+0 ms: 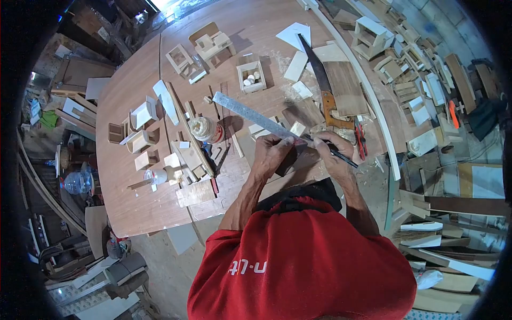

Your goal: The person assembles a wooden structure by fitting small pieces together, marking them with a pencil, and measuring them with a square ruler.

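My left hand (pixel 271 152) is closed on the near end of a metal ruler (pixel 248 114), which slants away to the upper left over the table. Under that hand is a dark block (pixel 288 161), partly hidden by the fingers. My right hand (pixel 335 152) is closed round a black pen-like tool (pixel 343 157), its tip close to the ruler's near end. Just beyond the hands lie small pale wood pieces (pixel 297 128). A handsaw with a wooden handle (pixel 329 104) rests beyond my right hand, and red-handled pliers (pixel 361 141) lie to its right.
On the wooden table (pixel 125 186) stand a glue jar (pixel 207 130), a small box with round pieces (pixel 250 74), small wooden chair-like models (pixel 212 42) and wood strips (pixel 192 133). A long pale strip (pixel 368 85) runs along the right edge. Scrap wood (pixel 421 101) is heaped at the right.
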Motion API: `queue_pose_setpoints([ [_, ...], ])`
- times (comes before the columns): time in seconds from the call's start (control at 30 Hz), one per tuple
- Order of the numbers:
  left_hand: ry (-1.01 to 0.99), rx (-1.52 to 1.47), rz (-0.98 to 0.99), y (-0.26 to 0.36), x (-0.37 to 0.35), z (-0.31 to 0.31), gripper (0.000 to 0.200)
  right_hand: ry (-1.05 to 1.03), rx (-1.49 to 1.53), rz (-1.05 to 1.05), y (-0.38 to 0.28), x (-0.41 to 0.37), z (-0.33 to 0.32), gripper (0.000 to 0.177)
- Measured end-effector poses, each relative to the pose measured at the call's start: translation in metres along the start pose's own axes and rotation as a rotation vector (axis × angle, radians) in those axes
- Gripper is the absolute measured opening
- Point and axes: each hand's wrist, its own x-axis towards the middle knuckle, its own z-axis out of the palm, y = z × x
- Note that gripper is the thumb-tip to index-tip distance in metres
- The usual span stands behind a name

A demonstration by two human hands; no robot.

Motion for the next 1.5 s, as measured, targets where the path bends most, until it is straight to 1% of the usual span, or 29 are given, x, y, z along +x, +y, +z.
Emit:
queue_pose_setpoints([
  [0.07,0.005,-0.009,-0.026,-0.001,-0.001,-0.002,0.015,-0.03,0.021,-0.003,0.006,0.002,0.0,0.014],
  [0.13,0.01,-0.044,-0.114,-0.001,-0.001,-0.004,0.015,-0.057,0.039,-0.001,0.004,0.003,0.0,0.015],
  [0.23,0.032,-0.071,-0.128,-0.002,-0.001,-0.003,0.014,-0.015,-0.02,-0.014,0.005,0.007,0.001,0.016],
  [0.27,0.029,-0.119,-0.074,-0.009,0.002,-0.003,0.015,-0.006,-0.149,-0.157,0.014,0.01,-0.001,0.018],
  [0.3,0.034,-0.123,-0.077,-0.006,0.001,-0.004,0.015,0.004,-0.277,-0.3,0.019,0.011,-0.001,0.021],
  [0.33,0.029,-0.117,-0.105,-0.002,0.0,-0.004,0.015,0.0,-0.276,-0.298,0.022,0.01,-0.001,0.021],
  [0.4,0.025,-0.114,-0.137,0.006,-0.004,-0.004,0.015,0.043,-0.245,-0.252,0.026,0.006,-0.001,0.031],
  [0.43,0.018,-0.155,-0.155,0.009,-0.005,-0.003,0.015,0.04,-0.246,-0.251,0.028,0.005,-0.001,0.031],
  [0.47,0.01,-0.196,-0.173,0.01,-0.005,-0.003,0.015,0.022,-0.219,-0.229,0.029,0.004,0.001,0.035],
  [0.5,0.009,-0.197,-0.173,0.006,-0.003,-0.003,0.015,0.006,-0.193,-0.208,0.03,0.004,0.002,0.039],
  [0.53,0.008,-0.179,-0.173,-0.001,0.0,-0.004,0.015,0.008,-0.194,-0.207,0.033,0.004,0.004,0.039],
  [0.6,0.008,-0.16,-0.173,-0.004,0.001,-0.006,0.014,0.057,-0.287,-0.302,0.037,0.006,0.008,0.043],
  [0.63,-0.017,-0.151,-0.182,0.0,0.0,-0.009,0.015,0.056,-0.286,-0.301,0.036,0.005,0.008,0.043],
  [0.7,-0.044,-0.142,-0.189,0.003,0.0,-0.008,0.015,0.061,-0.273,-0.271,0.031,0.004,0.005,0.035],
  [0.73,-0.034,-0.092,-0.142,0.002,-0.002,-0.008,0.016,0.059,-0.272,-0.271,0.03,0.004,0.002,0.035],
  [0.77,-0.022,-0.041,-0.095,0.002,-0.002,-0.007,0.017,0.061,-0.211,-0.186,0.029,0.003,-0.001,0.029],
  [0.8,-0.021,-0.043,-0.097,-0.001,-0.001,-0.008,0.017,0.065,-0.151,-0.099,0.025,0.002,-0.003,0.023],
  [0.83,-0.017,-0.017,-0.089,-0.008,0.001,-0.009,0.017,0.064,-0.153,-0.098,0.021,0.0,-0.005,0.023],
  [0.9,-0.015,0.007,-0.084,-0.013,0.002,-0.01,0.018,-0.045,-0.167,-0.064,0.012,-0.003,-0.006,0.017],
  [0.97,-0.024,0.08,-0.047,-0.013,0.001,-0.012,0.017,-0.071,-0.15,-0.066,0.008,-0.003,-0.003,0.015],
  [1.03,-0.032,0.108,-0.061,-0.012,0.0,-0.014,0.017,-0.084,-0.221,-0.184,0.007,-0.001,0.0,0.014],
  [1.13,-0.041,0.117,-0.061,-0.015,-0.001,-0.015,0.019,-0.128,-0.234,-0.191,0.007,0.001,0.002,0.012],
  [1.3,-0.065,0.115,-0.047,-0.009,-0.003,-0.014,0.018,-0.127,-0.224,-0.237,0.01,0.004,0.007,0.012],
  [1.4,-0.071,0.154,-0.096,-0.01,-0.003,-0.015,0.018,-0.141,-0.246,-0.263,0.014,0.006,0.008,0.011],
  [1.5,-0.1,0.141,-0.046,-0.01,-0.003,-0.014,0.019,-0.156,-0.264,-0.256,0.013,0.007,0.008,0.011],
])
